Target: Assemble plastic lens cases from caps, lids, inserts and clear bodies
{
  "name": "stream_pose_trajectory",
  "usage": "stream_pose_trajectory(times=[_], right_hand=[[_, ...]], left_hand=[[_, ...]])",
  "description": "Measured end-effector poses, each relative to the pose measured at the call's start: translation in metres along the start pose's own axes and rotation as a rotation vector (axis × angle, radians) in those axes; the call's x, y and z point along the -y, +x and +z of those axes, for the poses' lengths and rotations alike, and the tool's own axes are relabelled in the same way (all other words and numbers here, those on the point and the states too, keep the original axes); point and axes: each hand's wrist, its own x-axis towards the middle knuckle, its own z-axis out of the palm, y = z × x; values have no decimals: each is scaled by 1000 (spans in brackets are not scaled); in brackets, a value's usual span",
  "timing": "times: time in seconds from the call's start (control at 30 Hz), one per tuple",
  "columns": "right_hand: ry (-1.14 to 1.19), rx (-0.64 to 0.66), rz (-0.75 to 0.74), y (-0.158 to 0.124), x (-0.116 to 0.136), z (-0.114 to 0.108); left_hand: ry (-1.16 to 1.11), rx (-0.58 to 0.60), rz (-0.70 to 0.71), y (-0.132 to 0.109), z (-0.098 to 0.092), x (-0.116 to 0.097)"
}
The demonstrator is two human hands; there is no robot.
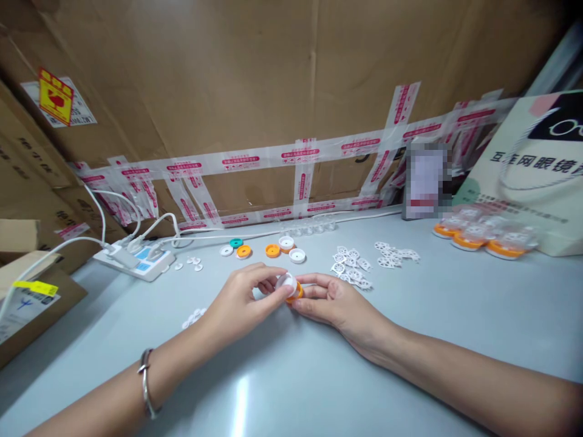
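My left hand (pixel 239 303) and my right hand (pixel 330 303) meet at the middle of the grey table (pixel 432 315). Together they pinch a small round piece (pixel 289 286), white on top and orange beneath. The left fingers close on its white top; the right fingers grip the orange part. A metal bangle (pixel 146 382) sits on my left wrist. Just beyond the hands lie loose round caps: orange (pixel 272 250), white (pixel 297 255), teal (pixel 235 243). Several white perforated discs (pixel 350 264) lie to the right of them.
A white power strip (pixel 136 260) with cables sits at the back left. Bagged orange-and-white pieces (pixel 483 233) lie at the back right beside a printed bag (pixel 537 176). Taped cardboard (pixel 273 121) walls the rear; cardboard boxes (pixel 27 303) stand at the left.
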Motion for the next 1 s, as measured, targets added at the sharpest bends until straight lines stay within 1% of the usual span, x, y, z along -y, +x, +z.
stream_pose_trajectory(times=[0.1,0.13,0.17,0.27,0.3,0.37,0.43,0.53,0.63,0.77,0.87,0.93,1.0], right_hand=[[-22,-43,23,-2,3,1],[-35,-55,26,-3,4,2],[-50,-62,26,-3,4,2],[-118,-82,-4,-3,4,2],[-155,-84,-25,-2,4,3],[-267,-70,-72,-2,3,3],[-434,-24,-119,-4,2,3],[-680,37,-222,-7,2,2],[-850,18,-316,-8,2,0],[-979,-4,-374,-5,2,-2],[-1030,-9,-381,-4,1,-3],[-1048,7,-378,-4,0,-4],[-1053,27,-381,-4,0,-4]], left_hand=[[-8,-55,-12,1,-11,-1],[13,-56,-17,1,-15,0],[55,-34,-23,1,-20,1],[270,127,-43,1,-28,11],[341,162,-49,1,-28,16],[448,193,-45,1,-27,25],[500,193,-26,1,-24,31],[498,174,5,0,-22,35],[489,161,28,-2,-21,34],[449,106,111,-6,-18,28],[380,48,198,-9,-16,20],[317,83,228,-11,-13,15],[250,164,212,-12,-10,11]])
